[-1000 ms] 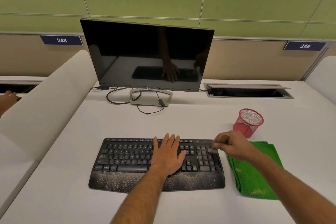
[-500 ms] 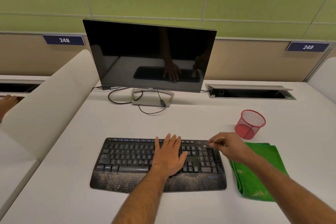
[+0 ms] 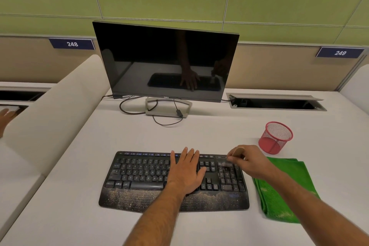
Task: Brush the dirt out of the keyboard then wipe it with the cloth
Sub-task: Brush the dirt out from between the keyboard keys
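My left hand (image 3: 186, 173) lies flat steadying the keyboard (image 3: 173, 180) on the counter (image 3: 79, 166), while my right hand (image 3: 248, 161) keeps a pinching grip on the brush (image 3: 229, 161) over the numpad, best flicked lightly toward the edge.

Bare desk (image 3: 209, 132) is seen across mid-frame between the keyboard (image 3: 147, 173) below and the monitor stand (image 3: 167, 109) above. At right-centre this strip is narrowed by a red mesh cup (image 3: 276, 138); at left it is bounded by a white divider (image 3: 52, 114).
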Motion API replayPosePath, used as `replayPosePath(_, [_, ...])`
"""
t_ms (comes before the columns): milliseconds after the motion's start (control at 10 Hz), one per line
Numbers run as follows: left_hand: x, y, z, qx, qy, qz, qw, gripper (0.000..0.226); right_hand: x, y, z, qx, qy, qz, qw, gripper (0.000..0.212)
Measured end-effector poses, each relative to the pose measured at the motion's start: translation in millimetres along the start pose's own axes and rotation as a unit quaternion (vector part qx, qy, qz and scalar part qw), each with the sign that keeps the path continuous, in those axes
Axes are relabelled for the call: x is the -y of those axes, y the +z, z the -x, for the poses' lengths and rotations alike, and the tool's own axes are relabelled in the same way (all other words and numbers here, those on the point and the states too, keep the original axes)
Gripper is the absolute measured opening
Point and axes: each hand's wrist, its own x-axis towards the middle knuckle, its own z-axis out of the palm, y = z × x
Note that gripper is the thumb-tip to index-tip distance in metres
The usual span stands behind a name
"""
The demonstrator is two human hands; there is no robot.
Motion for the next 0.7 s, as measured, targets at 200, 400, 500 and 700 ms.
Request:
replayPosePath(200, [-1.0,-0.9,0.3,0.002,-0.001,0.001,1.0,0.07,4.1,6.9,1.2,0.029,0.003,-0.003,1.0,0.012])
replayPosePath(400, [-0.5,0.1,0.0,0.0,-0.002,-0.001,1.0,0.07,5.1,7.6,-1.1,-0.014,-0.028,0.01,0.999,0.006])
replayPosePath(500, [-0.8,0.1,-0.2,0.002,-0.002,-0.001,1.0,0.07,6.0,9.7,1.4,0.007,-0.025,0.017,1.0,0.007])
replayPosePath(700, [-0.5,0.2,0.3,-0.001,-0.003,-0.003,1.0,0.07,5.4,6.8,1.9,0.008,-0.015,-0.015,1.0,0.012])
